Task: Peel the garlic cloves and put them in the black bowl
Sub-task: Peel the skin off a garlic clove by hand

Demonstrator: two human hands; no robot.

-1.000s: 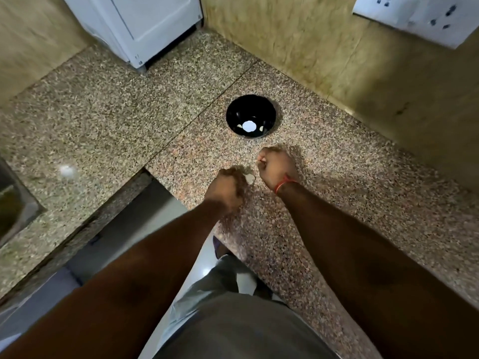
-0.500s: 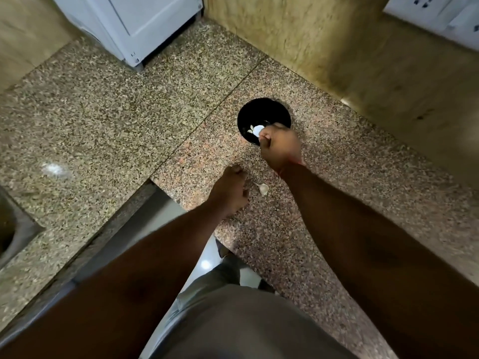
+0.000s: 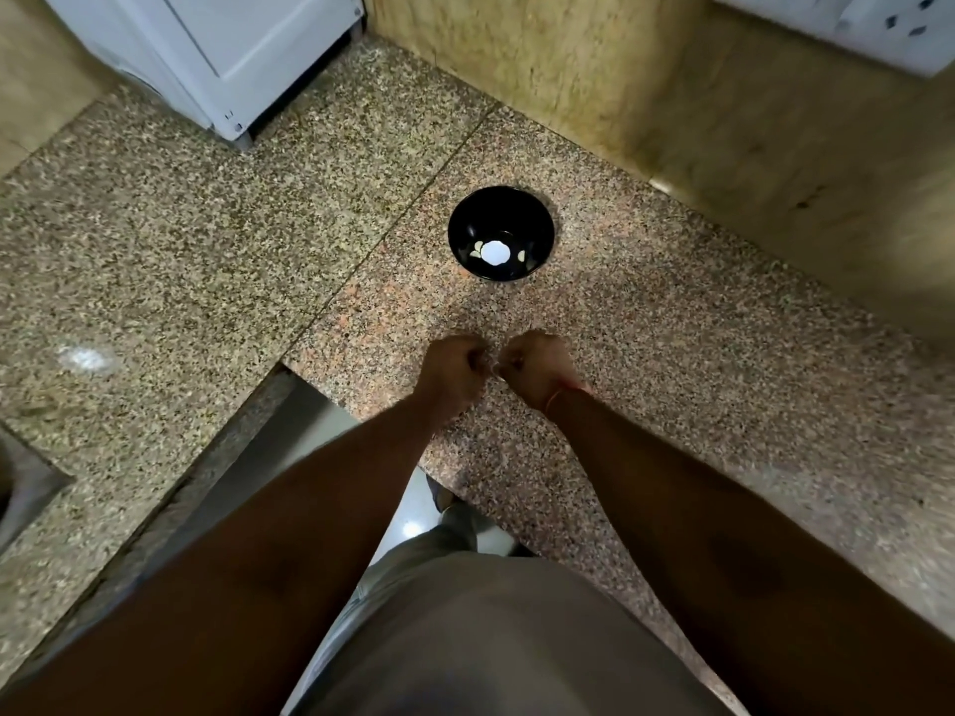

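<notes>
Right hand (image 3: 535, 365) is coming back from the black bowl (image 3: 501, 233) where it was half a second ago, and it's now sitting next to the left hand (image 3: 455, 366) again over the speckled worktop (image 3: 672, 354). Both hands are curled into fists, knuckles nearly touching. Something small and pale is peeking out between them, probably a garlic clove (image 3: 495, 368), but it's too tiny and blurry to be sure who's actually pinching it, so I can't tell what either grip is holding. A thin red band (image 3: 560, 394) is showing on the right wrist. The bowl is standing a bit further back on the worktop, well apart from the hands, with a few pale peeled cloves (image 3: 522, 255) lying at the bottom around a bright white glare spot. A white appliance (image 3: 222, 49) is sitting in the far corner.
</notes>
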